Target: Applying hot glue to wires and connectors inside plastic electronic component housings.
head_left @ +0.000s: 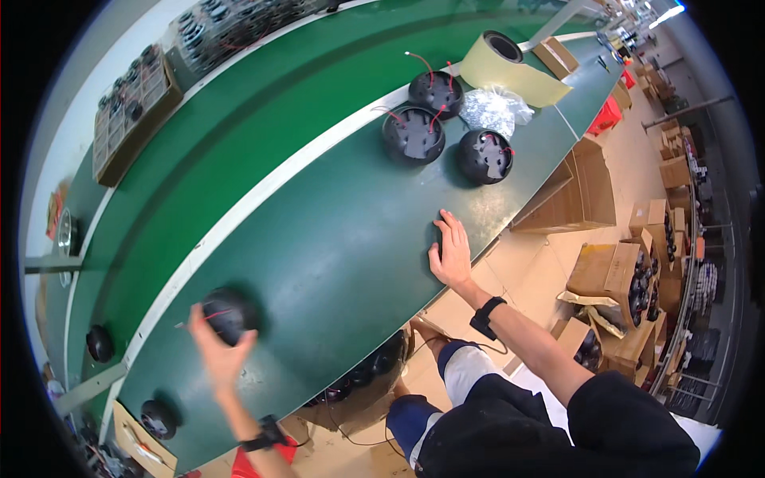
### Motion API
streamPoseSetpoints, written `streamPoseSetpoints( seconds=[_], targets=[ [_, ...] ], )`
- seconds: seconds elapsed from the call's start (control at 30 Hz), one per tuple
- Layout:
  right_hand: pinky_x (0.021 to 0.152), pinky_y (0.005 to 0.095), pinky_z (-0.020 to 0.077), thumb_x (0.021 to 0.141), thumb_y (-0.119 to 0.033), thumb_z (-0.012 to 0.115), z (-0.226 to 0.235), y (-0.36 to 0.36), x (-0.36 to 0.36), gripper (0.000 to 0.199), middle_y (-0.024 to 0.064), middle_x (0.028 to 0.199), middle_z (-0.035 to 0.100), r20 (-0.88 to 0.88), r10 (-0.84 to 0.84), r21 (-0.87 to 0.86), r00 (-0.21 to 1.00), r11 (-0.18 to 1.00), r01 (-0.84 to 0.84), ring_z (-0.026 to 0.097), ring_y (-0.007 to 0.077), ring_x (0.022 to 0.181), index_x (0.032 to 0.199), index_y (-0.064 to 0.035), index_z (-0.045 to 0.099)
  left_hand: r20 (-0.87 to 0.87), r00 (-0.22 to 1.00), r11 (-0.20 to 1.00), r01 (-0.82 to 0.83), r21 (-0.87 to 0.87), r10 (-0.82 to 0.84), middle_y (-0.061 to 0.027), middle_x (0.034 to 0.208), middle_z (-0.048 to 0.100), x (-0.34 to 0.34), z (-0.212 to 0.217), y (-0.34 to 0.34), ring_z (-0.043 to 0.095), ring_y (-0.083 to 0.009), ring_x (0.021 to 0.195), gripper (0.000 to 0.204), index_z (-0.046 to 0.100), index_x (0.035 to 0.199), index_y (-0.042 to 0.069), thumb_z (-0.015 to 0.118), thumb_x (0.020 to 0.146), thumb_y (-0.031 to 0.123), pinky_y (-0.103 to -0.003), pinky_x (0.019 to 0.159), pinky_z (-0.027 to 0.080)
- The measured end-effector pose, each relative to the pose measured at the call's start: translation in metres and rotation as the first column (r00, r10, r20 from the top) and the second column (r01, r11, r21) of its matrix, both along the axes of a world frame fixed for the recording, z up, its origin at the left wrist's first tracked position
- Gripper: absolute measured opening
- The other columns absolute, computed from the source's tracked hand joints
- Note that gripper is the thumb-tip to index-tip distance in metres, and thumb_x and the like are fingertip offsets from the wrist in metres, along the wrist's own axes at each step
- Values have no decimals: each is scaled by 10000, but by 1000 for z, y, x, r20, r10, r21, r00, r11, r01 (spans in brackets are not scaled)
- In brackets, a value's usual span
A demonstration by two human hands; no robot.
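My left hand (217, 350) reaches out over the green table (335, 239) and grips a round black speaker part (227, 313) with a thin red wire. My right hand (451, 253) lies flat, fingers spread, on the table's near edge, holding nothing. Three more black round speaker parts (414, 134) with red wires sit together farther right, beyond my right hand. Both wrists wear black bands.
A roll of yellowish sheet (510, 64) and a crumpled clear plastic bag (494, 107) lie past the three parts. Trays of black parts (131, 111) stand on the far side. Open cardboard boxes (617, 275) with black parts sit on the floor at right. Another black part (100, 344) rests at left.
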State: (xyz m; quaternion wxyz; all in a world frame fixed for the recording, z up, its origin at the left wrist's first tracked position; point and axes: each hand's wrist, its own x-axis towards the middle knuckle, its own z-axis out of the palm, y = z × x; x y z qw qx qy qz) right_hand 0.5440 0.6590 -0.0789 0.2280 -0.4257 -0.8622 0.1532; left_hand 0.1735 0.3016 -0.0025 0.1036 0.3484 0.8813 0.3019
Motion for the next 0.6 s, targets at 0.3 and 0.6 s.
streamPoseSetpoints(
  seconds=[0.3, 0.6],
  targets=[
    [1181, 387, 353, 1065, -133, 443, -28, 20, 18, 434, 184, 1516, 495, -605, -585, -588, 540, 785, 192, 476, 302, 1403, 1481, -10, 431, 302, 926, 944, 133, 301, -226, -275, 1669, 147, 215, 23, 261, 248, -459, 1526, 1086, 223, 1621, 113, 875, 766, 269, -528, 1216, 320],
    [1058, 403, 480, 1009, -106, 586, -26, 69, 84, 445, 184, 1416, 595, -227, -173, -475, 958, 879, 46, 596, 288, 1277, 1424, 49, 547, 88, 920, 920, -369, -130, 382, -132, 896, 761, 88, -16, -67, 742, -333, 856, 162, 745, 957, 42, 734, 877, 182, -419, 782, 584]
  ],
)
